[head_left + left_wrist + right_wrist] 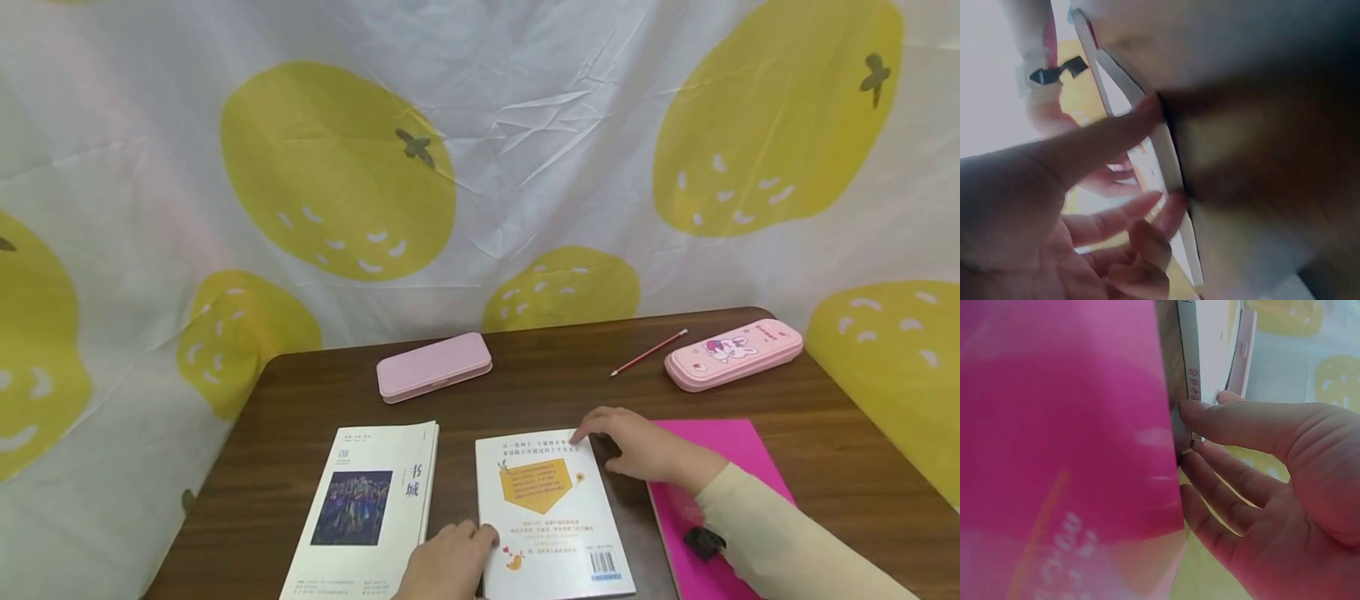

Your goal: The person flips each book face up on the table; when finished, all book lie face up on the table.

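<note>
A white paperback book [551, 508] with an orange panel and a barcode lies in front of me. My left hand [450, 562] grips its left edge near the front. In the left wrist view the thumb [1116, 131] and a fingertip meet along the page edge [1169, 156]. My right hand [637, 442] holds the far right corner, index finger on the cover. From the right wrist, its thumb [1241, 425] shows against the printed spine [1191, 356]. Close beside the left hand lies a white magazine [367, 508] with a dark picture.
A bright pink book or folder [723, 442] lies under the right forearm. Toward the back of the wooden table [555, 383] are a plain pink case [435, 367], a red pencil [648, 353] and a pink rabbit pencil case [735, 354]. A fruit-patterned cloth [525, 192] hangs behind.
</note>
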A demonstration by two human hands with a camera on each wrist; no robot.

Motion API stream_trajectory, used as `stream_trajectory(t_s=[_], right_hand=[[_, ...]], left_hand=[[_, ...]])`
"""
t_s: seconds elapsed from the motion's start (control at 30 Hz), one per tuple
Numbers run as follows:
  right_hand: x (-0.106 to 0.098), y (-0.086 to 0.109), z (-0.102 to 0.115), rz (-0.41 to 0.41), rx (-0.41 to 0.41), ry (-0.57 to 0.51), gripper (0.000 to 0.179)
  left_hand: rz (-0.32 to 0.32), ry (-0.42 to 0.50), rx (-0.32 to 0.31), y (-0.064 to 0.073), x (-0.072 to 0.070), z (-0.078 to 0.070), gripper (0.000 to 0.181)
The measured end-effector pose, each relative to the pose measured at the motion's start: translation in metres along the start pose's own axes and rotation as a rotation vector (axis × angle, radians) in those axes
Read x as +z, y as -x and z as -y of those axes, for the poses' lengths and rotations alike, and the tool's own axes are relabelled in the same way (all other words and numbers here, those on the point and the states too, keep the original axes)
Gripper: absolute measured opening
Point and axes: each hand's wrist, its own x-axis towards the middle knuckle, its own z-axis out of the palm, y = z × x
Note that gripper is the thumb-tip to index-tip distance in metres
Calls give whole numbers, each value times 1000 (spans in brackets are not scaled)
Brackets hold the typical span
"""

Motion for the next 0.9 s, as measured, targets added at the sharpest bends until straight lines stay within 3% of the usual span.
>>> stream_trajectory(t_s=[0.13,0.37,0.67,0.9], right_hand=[[2,-1,-2,-48,-20,17,46],[3,-6,-8,-127,-23,10,47],[-2,-3,-13,-125,-33,17,38],[-4,-3,-18,-102,-47,-116,30]], left_hand=[[-9,92,41,-2,-2,5,59],[-2,235,32,-2,-2,11,64],[-2,280,16,2,-3,16,63],[-5,282,-20,4,-1,19,58]])
